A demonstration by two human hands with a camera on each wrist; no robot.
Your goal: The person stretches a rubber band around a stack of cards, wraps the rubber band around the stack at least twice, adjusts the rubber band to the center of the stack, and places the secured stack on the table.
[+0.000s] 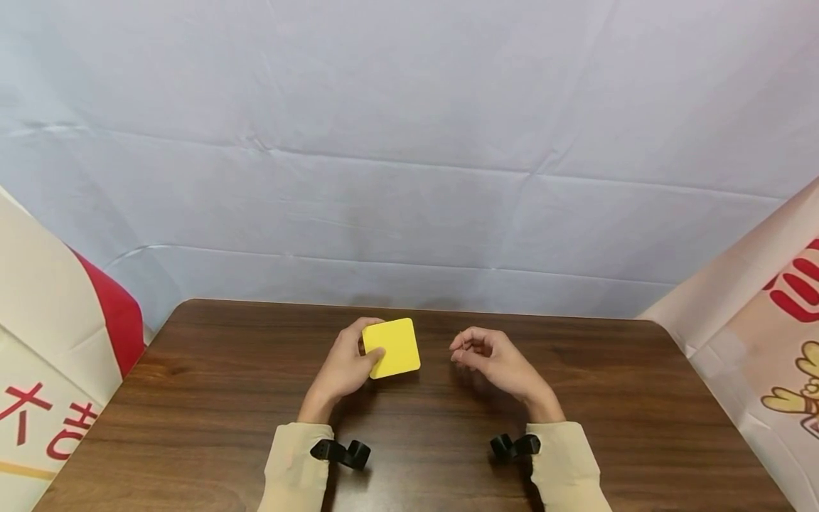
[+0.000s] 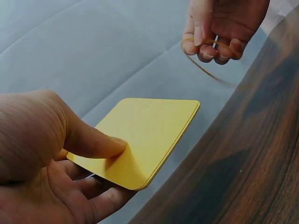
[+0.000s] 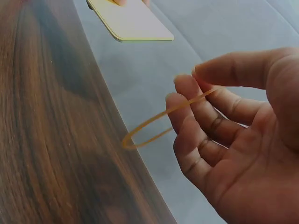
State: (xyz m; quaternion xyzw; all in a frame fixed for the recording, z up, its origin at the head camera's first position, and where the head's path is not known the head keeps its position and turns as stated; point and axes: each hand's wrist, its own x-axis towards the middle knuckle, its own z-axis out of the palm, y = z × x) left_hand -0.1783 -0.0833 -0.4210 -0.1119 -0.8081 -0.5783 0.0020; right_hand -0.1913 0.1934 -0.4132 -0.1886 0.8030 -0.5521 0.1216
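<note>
My left hand (image 1: 346, 361) holds a thin stack of yellow square cards (image 1: 398, 348) with rounded corners, thumb on the top face and fingers underneath. In the left wrist view the layered edge of the yellow cards (image 2: 154, 135) shows, tilted above the table. To the right, my right hand (image 1: 495, 359) pinches a thin yellowish-brown rubber band (image 3: 145, 125) between thumb and fingers. The band hangs out as a loose loop, apart from the cards; in the left wrist view the rubber band (image 2: 202, 69) dangles below the fingertips.
Both hands are over a dark brown wooden table (image 1: 211, 398). A pale cloth (image 1: 409, 156) hangs behind its far edge. Printed banners flank it, a left banner (image 1: 45, 370) and a right banner (image 1: 755, 334). Each wrist wears a black camera strap, such as the left strap (image 1: 329, 449).
</note>
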